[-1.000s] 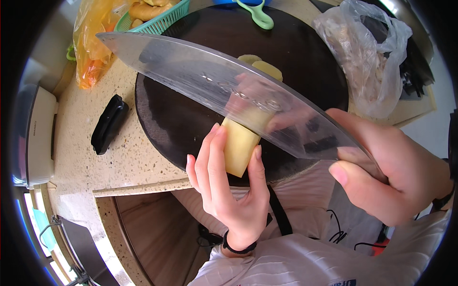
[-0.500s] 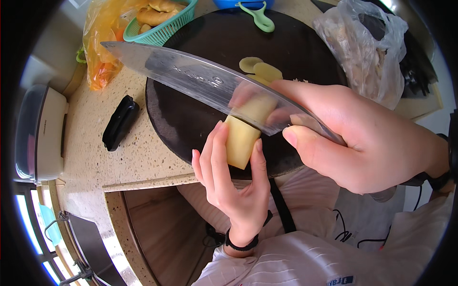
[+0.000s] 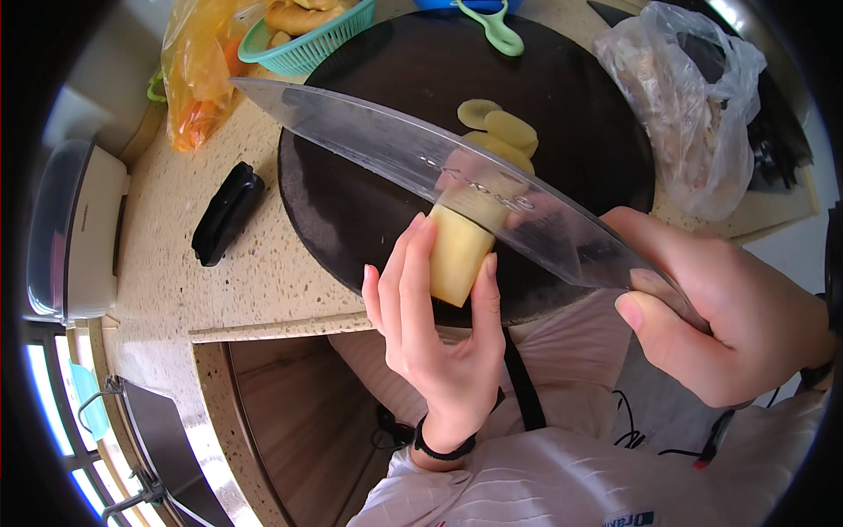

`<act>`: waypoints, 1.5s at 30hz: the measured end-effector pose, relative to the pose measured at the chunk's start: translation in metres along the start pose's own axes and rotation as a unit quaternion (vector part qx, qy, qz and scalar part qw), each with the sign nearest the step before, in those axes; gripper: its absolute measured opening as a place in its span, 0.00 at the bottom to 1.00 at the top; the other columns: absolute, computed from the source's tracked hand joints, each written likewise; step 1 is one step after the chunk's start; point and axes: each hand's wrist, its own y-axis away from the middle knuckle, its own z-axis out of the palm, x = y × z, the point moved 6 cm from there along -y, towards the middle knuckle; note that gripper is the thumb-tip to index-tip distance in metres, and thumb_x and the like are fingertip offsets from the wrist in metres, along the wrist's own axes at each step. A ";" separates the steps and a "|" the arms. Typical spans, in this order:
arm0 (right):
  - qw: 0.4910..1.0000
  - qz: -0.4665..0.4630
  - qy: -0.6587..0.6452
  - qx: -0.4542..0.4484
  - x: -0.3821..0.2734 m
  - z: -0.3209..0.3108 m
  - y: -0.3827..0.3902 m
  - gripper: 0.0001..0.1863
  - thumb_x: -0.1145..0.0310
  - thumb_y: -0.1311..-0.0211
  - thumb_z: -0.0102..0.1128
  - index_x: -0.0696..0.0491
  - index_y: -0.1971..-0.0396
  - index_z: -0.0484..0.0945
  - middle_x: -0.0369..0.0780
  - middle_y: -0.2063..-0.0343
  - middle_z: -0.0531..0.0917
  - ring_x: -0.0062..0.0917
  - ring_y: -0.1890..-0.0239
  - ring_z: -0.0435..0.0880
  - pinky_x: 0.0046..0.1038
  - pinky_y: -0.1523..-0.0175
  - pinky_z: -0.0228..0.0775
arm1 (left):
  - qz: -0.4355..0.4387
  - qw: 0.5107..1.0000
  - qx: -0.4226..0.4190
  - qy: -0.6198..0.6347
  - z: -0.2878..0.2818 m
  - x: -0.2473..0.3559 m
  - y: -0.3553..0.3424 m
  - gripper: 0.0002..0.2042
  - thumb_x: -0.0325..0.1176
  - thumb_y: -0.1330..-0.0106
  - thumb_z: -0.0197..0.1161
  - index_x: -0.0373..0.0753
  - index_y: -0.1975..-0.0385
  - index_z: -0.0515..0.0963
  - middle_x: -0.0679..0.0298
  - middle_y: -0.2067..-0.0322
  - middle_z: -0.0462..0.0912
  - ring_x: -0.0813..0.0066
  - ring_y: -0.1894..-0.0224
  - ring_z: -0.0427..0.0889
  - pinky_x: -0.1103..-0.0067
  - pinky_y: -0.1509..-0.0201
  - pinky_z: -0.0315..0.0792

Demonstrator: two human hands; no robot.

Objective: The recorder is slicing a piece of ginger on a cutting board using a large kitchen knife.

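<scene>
My left hand [image 3: 443, 338] grips a peeled, pale yellow potato piece [image 3: 460, 259] at the near side of a round dark cutting board [image 3: 351, 220]. Its fingertips press the piece's left side, with the thumb on the right. In my right hand [image 3: 720, 307] is a large kitchen knife [image 3: 369, 132], most of its handle hidden by the fingers. The wide blade slants across the board, tip to the upper left, its edge at the potato's far end. How deep it sits in the potato I cannot tell. Past the blade lie several thin potato slices [image 3: 511, 130], overlapping.
A green peeler [image 3: 500, 37] lies at the board's far edge, near a blue container [image 3: 439, 3]. At far left are a green basket [image 3: 307, 53] and an orange bag [image 3: 198, 88]. A black holder [image 3: 228, 213] lies left, a clear bag [image 3: 694, 132] right.
My right hand has drawn the knife back to the right and toward me. More of the slices past the blade show now. My left hand keeps its hold on the potato. The view has shifted slightly.
</scene>
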 end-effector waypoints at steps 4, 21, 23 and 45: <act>0.988 0.121 0.092 0.029 -0.006 -0.003 -0.011 0.18 0.75 0.39 0.45 0.64 0.48 0.64 0.32 0.85 0.66 0.14 0.83 0.62 0.20 0.74 0.57 | 0.000 1.000 -0.002 -0.007 0.002 0.000 0.001 0.24 0.25 0.49 0.69 0.34 0.50 0.74 0.56 0.53 0.79 0.61 0.52 0.79 0.64 0.36 0.55; 0.991 0.120 -0.060 0.027 0.006 -0.011 -0.052 0.19 0.70 0.32 0.41 0.59 0.43 0.64 0.32 0.91 0.68 0.14 0.95 0.64 0.19 0.90 0.58 | 0.013 1.000 -0.003 -0.014 0.002 0.000 0.002 0.24 0.26 0.47 0.69 0.34 0.49 0.73 0.57 0.52 0.79 0.64 0.51 0.78 0.67 0.36 0.54; 0.992 0.111 -0.041 0.045 0.007 -0.017 -0.052 0.18 0.69 0.31 0.41 0.60 0.46 0.65 0.33 0.91 0.68 0.14 0.95 0.65 0.20 0.90 0.59 | 0.020 1.000 -0.005 -0.022 0.001 0.001 0.001 0.24 0.27 0.47 0.68 0.34 0.48 0.73 0.57 0.52 0.78 0.63 0.51 0.78 0.66 0.36 0.54; 0.976 0.098 -0.122 0.153 -0.009 -0.007 0.013 0.12 0.74 0.33 0.43 0.64 0.55 0.68 0.31 0.93 0.66 0.11 0.94 0.62 0.17 0.89 0.55 | 0.072 0.997 0.021 -0.024 0.002 -0.005 0.008 0.25 0.28 0.48 0.67 0.33 0.48 0.71 0.54 0.52 0.77 0.62 0.50 0.77 0.63 0.36 0.54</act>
